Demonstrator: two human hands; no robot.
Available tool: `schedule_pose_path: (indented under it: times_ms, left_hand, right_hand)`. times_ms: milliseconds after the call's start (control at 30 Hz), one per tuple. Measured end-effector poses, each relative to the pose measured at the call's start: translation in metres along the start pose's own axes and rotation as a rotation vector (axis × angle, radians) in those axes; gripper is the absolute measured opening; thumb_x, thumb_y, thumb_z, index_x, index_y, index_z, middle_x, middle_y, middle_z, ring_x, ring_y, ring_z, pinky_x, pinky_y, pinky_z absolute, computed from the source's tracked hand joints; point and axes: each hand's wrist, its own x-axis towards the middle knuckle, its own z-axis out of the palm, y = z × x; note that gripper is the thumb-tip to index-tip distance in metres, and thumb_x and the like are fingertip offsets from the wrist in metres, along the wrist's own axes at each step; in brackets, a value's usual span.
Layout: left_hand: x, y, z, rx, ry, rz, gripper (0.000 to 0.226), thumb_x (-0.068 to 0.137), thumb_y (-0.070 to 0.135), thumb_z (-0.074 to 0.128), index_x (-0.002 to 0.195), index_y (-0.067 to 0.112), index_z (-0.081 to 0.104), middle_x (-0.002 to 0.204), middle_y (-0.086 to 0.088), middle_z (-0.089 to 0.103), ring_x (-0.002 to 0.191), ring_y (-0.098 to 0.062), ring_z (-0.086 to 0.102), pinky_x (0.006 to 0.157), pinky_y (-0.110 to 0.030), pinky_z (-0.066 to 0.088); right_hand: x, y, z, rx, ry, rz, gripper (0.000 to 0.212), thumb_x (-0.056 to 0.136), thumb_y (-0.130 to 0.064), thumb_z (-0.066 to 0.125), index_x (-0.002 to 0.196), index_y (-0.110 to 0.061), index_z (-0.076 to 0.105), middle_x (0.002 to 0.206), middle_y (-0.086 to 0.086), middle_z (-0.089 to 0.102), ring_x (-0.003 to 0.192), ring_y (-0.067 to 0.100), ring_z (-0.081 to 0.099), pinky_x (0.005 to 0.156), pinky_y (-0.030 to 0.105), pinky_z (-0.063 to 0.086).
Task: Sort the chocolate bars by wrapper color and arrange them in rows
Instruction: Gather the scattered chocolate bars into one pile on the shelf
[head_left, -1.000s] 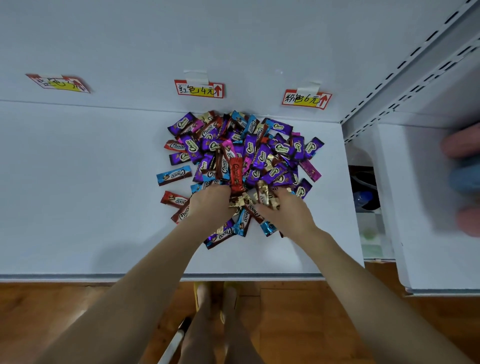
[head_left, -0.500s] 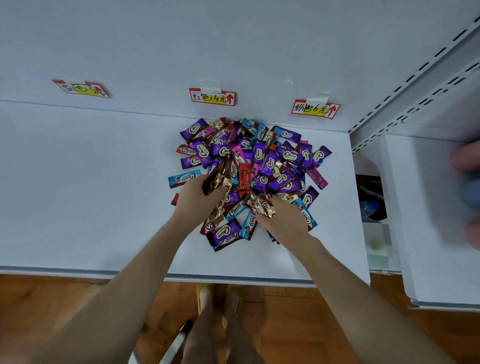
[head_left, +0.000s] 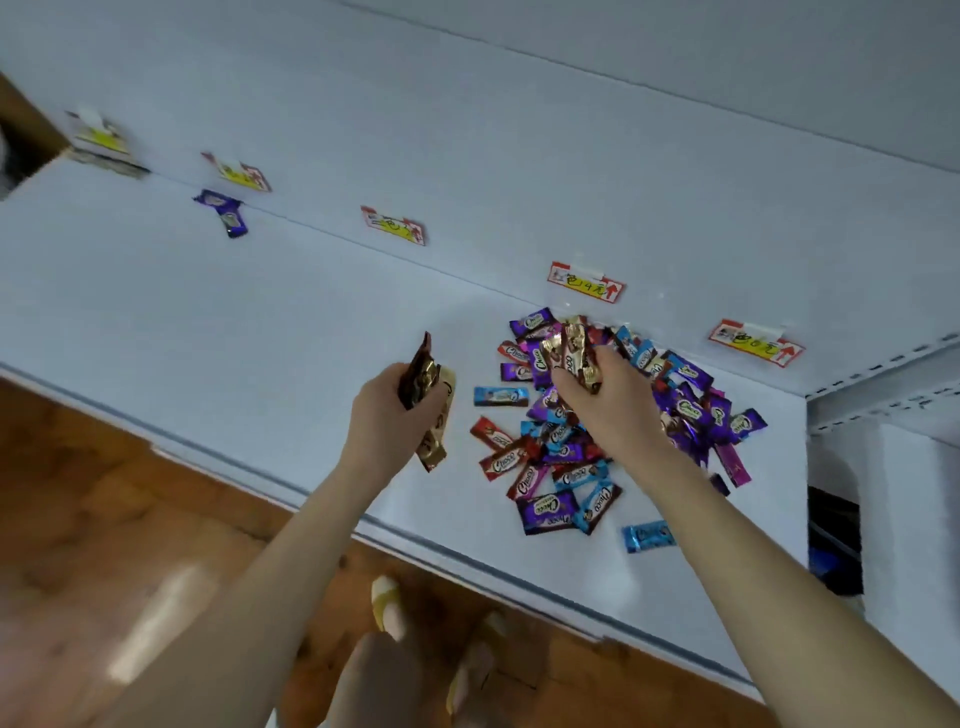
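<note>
A mixed pile of chocolate bars (head_left: 613, 415) in purple, blue, red, pink and brown-gold wrappers lies on the white shelf (head_left: 260, 322) at the right. My left hand (head_left: 387, 415) is raised left of the pile and grips a few brown-gold bars (head_left: 428, 395). My right hand (head_left: 608, 395) hovers over the pile and grips a bunch of brown-gold bars (head_left: 571, 356). Two purple bars (head_left: 224, 212) lie apart at the far left, by the back wall.
Several red-and-yellow price labels are stuck along the back wall, among them one (head_left: 586, 283) above the pile and one (head_left: 756, 343) at the right. The shelf's front edge (head_left: 467, 561) runs diagonally over a wooden floor. A metal upright (head_left: 883, 384) bounds the right side.
Both hands have lifted off the pile, each with brown-gold bars. My left hand has moved out to the left. The camera has swung left and tilted, so more of the shelf shows.
</note>
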Motion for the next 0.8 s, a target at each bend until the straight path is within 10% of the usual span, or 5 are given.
schedule_pose_path:
  times_ms: [300, 800]
  left_hand:
    - [0.014, -0.044, -0.166, 0.246, 0.232, -0.091, 0.010, 0.091, 0.025, 0.055, 0.085, 0.016, 0.054, 0.068, -0.003, 0.062, 0.063, -0.022, 0.061, 0.059, -0.033, 0.050]
    - [0.112, -0.153, -0.392, 0.561, 0.198, -0.137, 0.017, 0.093, 0.025, 0.053, 0.103, 0.013, 0.057, 0.080, -0.004, 0.064, 0.069, -0.021, 0.061, 0.055, -0.032, 0.048]
  right_hand:
    - [0.048, -0.144, 0.093, -0.137, -0.158, -0.211, 0.029, 0.089, -0.036, 0.054, 0.096, -0.008, 0.053, 0.080, 0.006, 0.065, 0.070, 0.026, 0.058, 0.062, 0.036, 0.044]
    - [0.129, -0.347, 0.304, -0.285, -0.327, -0.281, 0.029, 0.091, -0.037, 0.050, 0.086, -0.010, 0.042, 0.068, 0.000, 0.052, 0.064, 0.026, 0.054, 0.058, 0.035, 0.044]
